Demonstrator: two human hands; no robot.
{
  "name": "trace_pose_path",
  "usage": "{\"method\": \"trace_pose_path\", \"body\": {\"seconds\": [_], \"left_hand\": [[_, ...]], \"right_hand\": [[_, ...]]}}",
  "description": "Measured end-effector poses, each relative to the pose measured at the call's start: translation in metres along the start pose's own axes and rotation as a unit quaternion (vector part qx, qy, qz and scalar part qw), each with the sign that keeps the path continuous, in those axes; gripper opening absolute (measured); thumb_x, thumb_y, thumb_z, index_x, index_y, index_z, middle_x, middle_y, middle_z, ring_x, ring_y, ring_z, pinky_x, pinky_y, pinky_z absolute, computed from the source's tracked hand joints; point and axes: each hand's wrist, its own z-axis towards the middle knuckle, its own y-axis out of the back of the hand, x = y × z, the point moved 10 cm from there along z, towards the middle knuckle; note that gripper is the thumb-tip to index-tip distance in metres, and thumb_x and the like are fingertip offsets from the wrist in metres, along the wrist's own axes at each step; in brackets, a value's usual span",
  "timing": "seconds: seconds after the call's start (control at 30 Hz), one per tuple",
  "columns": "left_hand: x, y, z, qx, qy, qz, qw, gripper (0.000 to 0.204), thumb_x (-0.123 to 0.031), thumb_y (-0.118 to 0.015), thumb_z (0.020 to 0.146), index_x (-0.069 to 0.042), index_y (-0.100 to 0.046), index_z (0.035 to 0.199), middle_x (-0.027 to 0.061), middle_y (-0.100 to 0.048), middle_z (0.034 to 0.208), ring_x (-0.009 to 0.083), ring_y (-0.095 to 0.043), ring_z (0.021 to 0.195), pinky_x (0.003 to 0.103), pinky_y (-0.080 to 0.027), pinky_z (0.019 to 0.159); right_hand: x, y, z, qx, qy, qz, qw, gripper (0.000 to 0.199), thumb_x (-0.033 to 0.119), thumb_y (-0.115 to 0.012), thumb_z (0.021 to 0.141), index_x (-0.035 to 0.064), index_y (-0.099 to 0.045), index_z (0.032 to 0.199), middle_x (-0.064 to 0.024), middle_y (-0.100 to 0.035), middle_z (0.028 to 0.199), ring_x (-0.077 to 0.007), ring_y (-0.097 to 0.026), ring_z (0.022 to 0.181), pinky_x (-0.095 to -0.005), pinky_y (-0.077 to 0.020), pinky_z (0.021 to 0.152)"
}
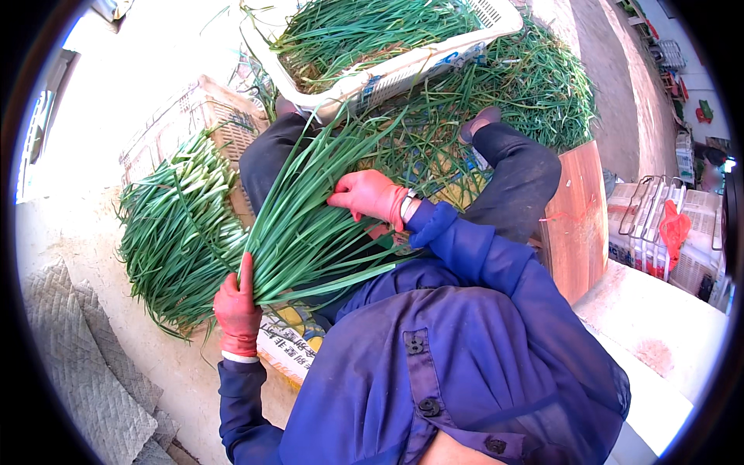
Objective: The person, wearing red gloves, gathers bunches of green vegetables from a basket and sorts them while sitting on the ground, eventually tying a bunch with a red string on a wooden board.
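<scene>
Both of my hands wear red gloves. A large fanned bunch of garlic chives (pixel 298 221) lies across my lap, its pale stem ends toward my left hand (pixel 239 310). That hand is closed around the stem end, with the thumb stretched along it. My right hand (pixel 370 195) is at the right side of the leaves, its fingers bent in and pinching at the edge of the bunch; the fingertips are partly hidden. To the left, a heap of garlic chives (pixel 182 232) is stacked with its white stems facing up and right.
A white plastic crate (pixel 341 93) full of chives stands ahead of me. Loose leaves (pixel 542 85) pile up to its right. A second crate (pixel 225 128) stands behind the left heap. A wooden board (pixel 575 221) rises beside my right knee; stacked crates (pixel 666 225) lie beyond. Grey quilted matting (pixel 85 364) covers the lower left.
</scene>
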Motion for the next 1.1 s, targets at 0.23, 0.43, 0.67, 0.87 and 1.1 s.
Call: {"method": "trace_pose_path", "body": {"seconds": [0.23,0.43,0.67,0.87,1.1], "left_hand": [[-0.018,0.003,0.012,-0.028,0.024,-0.063,0.997,0.079,0.002,-0.061,0.066,-0.016,-0.038,0.139,0.0104,-0.056,0.086,0.0276,-0.056,0.066,0.036,-0.046,0.055],[-0.030,-0.001,0.024,-0.026,-0.011,0.000,1.000,0.078,-0.001,-0.062,0.062,-0.020,-0.044,0.136,0.0073,-0.048,0.074,0.0252,-0.051,0.058,0.037,-0.043,0.050],[-0.038,0.011,0.046,-0.034,-0.080,0.096,0.992,0.074,-0.002,-0.053,0.069,-0.030,-0.042,0.137,0.0042,-0.043,0.069,0.0204,-0.048,0.054,0.034,-0.041,0.047],[-0.078,0.058,0.089,-0.055,-0.220,0.153,0.962,0.071,-0.006,-0.052,0.073,-0.031,-0.038,0.139,0.0045,-0.039,0.068,0.0189,-0.047,0.053,0.032,-0.039,0.047],[-0.104,0.094,0.120,-0.157,-0.327,0.124,0.924,0.052,-0.013,-0.055,0.071,-0.005,-0.051,0.122,0.0024,-0.040,0.070,0.0156,-0.046,0.058,0.029,-0.037,0.050]], "right_hand": [[0.023,0.021,-0.079,0.015,0.029,0.222,0.975,0.018,0.022,-0.062,0.087,0.0061,-0.068,0.091,0.0017,-0.062,0.067,-0.0034,-0.056,0.056,-0.0195,-0.0425,0.047],[0.020,0.076,-0.118,-0.067,0.081,0.318,0.942,0.020,0.019,-0.055,0.091,0.0043,-0.068,0.094,-0.0027,-0.064,0.073,-0.0055,-0.055,0.055,-0.0176,-0.0433,0.049],[-0.052,0.159,-0.094,-0.138,-0.039,-0.371,0.917,0.039,0.031,-0.060,0.084,0.0083,-0.058,0.115,-0.0127,-0.065,0.100,-0.0265,-0.063,0.091,-0.0339,-0.0497,0.077],[0.169,0.095,-0.079,-0.057,0.366,-0.200,0.907,0.061,0.031,-0.070,0.076,0.0068,-0.049,0.128,-0.0130,-0.061,0.115,-0.0248,-0.059,0.105,-0.0338,-0.0457,0.090],[0.124,0.004,-0.030,0.387,0.174,0.030,0.905,0.061,0.035,-0.071,0.078,-0.0017,-0.051,0.122,-0.0095,-0.063,0.104,-0.0153,-0.058,0.096,-0.0301,-0.0465,0.084]]}}
